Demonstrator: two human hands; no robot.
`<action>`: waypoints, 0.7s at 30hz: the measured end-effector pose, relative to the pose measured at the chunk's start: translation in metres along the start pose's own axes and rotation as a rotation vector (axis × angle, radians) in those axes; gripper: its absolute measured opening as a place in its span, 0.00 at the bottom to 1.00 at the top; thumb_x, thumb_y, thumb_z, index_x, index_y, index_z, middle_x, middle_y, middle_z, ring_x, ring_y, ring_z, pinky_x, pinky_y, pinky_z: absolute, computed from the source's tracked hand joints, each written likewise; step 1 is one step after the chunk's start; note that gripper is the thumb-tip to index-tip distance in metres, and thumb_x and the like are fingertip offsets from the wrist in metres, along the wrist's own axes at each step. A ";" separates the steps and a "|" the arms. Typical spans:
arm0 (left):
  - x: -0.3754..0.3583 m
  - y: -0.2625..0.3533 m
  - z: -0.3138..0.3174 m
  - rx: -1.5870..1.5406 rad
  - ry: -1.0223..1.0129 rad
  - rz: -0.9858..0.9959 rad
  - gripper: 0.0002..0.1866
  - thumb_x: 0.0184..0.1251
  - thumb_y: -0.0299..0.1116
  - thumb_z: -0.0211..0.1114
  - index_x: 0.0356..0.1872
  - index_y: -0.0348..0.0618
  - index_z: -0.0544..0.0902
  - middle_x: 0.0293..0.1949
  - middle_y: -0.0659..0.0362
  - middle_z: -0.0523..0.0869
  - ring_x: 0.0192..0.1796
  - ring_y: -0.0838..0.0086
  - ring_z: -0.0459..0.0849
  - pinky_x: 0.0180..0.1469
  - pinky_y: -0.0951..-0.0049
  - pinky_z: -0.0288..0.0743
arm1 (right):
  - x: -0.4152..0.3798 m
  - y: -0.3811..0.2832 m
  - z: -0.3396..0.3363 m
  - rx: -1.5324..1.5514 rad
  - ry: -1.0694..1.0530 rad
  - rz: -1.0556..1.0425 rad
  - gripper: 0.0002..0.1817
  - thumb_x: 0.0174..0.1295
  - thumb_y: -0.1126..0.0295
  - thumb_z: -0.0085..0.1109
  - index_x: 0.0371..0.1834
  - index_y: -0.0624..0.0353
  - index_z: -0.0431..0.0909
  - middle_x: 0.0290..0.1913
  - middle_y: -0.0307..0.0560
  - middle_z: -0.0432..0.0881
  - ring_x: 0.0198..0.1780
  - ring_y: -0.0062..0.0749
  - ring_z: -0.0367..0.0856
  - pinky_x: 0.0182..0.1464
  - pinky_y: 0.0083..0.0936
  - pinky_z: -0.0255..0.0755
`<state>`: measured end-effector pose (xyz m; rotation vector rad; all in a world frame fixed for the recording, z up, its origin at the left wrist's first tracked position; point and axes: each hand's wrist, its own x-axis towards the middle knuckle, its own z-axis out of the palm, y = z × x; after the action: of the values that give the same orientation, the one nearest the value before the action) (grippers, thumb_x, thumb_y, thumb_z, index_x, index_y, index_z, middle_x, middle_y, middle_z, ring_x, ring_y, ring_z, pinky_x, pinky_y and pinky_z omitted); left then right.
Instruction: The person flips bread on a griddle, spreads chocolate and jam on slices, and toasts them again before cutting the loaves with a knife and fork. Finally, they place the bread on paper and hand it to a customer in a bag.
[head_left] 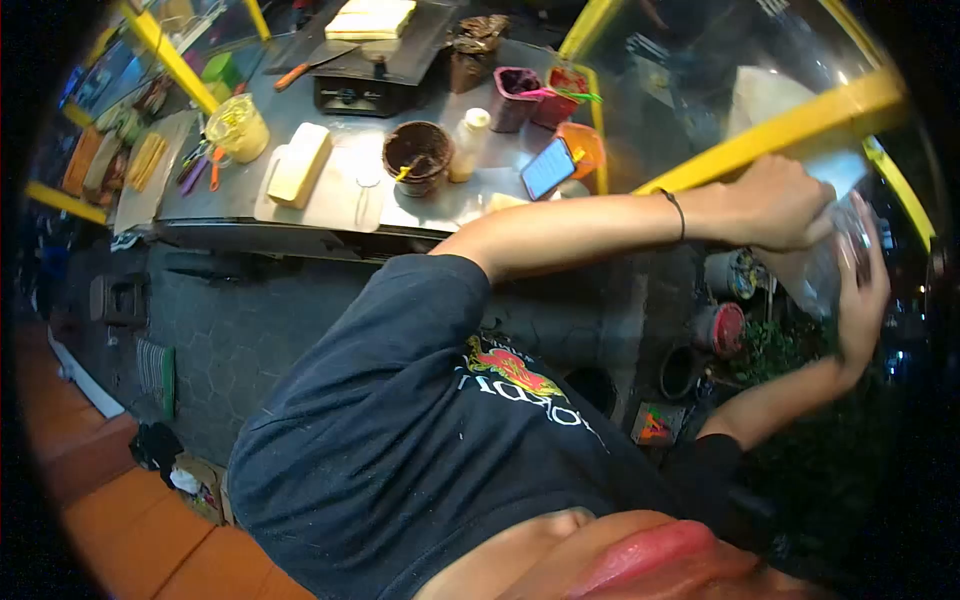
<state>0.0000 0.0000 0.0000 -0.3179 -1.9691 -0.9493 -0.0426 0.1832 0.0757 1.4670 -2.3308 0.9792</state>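
Note:
At the far right, beside the yellow post (800, 120), both my hands are on a clear plastic bag (822, 278). My left hand (785, 203) reaches across with its fingers curled closed at the bag's upper edge. My right hand (866, 268) grips the bag from the other side, fingers pointing up along the crinkled plastic. A pale sheet (838, 172) shows just above the left hand's fingers, partly hidden by them. A dark band (676, 215) circles my left wrist.
A metal counter holds a tub of brown spread (417, 157), a yellow block (300, 166), a squeeze bottle (469, 145), a phone (549, 168) and a yellow tub (238, 128). Behind them, bread (370, 18) lies on a griddle (395, 60). Plants (770, 350) and buckets (720, 330) stand below my hands.

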 end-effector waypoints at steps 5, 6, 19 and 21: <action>-0.036 -0.006 -0.092 -0.273 -0.147 0.017 0.19 0.70 0.46 0.58 0.34 0.38 0.83 0.25 0.47 0.85 0.29 0.51 0.85 0.36 0.56 0.77 | -0.017 -0.051 0.038 -0.481 0.396 -0.241 0.19 0.72 0.77 0.50 0.64 0.67 0.72 0.61 0.54 0.78 0.60 0.37 0.77 0.64 0.32 0.68; -0.050 -0.015 -0.120 -0.352 -0.246 0.018 0.17 0.73 0.44 0.57 0.37 0.38 0.82 0.25 0.49 0.85 0.28 0.58 0.85 0.34 0.60 0.76 | -0.017 -0.055 0.047 -0.374 0.422 -0.208 0.19 0.73 0.76 0.49 0.64 0.69 0.72 0.62 0.54 0.77 0.62 0.36 0.75 0.65 0.32 0.67; -0.350 -0.252 -0.509 -0.511 0.727 -1.302 0.35 0.69 0.62 0.55 0.59 0.38 0.73 0.31 0.59 0.82 0.25 0.79 0.76 0.27 0.78 0.69 | 0.038 -0.167 0.163 -0.556 1.632 -0.577 0.09 0.62 0.75 0.54 0.34 0.72 0.80 0.31 0.55 0.85 0.30 0.36 0.83 0.35 0.31 0.81; -0.354 -0.286 -0.530 -0.629 0.755 -1.317 0.43 0.64 0.68 0.57 0.65 0.39 0.67 0.39 0.57 0.83 0.32 0.77 0.78 0.34 0.74 0.73 | 0.078 -0.219 0.277 -0.653 0.942 -0.387 0.12 0.61 0.73 0.48 0.33 0.71 0.79 0.35 0.56 0.84 0.32 0.37 0.83 0.40 0.33 0.79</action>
<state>0.3688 -0.5279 -0.2705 1.0098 -0.9472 -2.0882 0.1536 -0.1108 -0.0017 0.8477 -1.3948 0.5250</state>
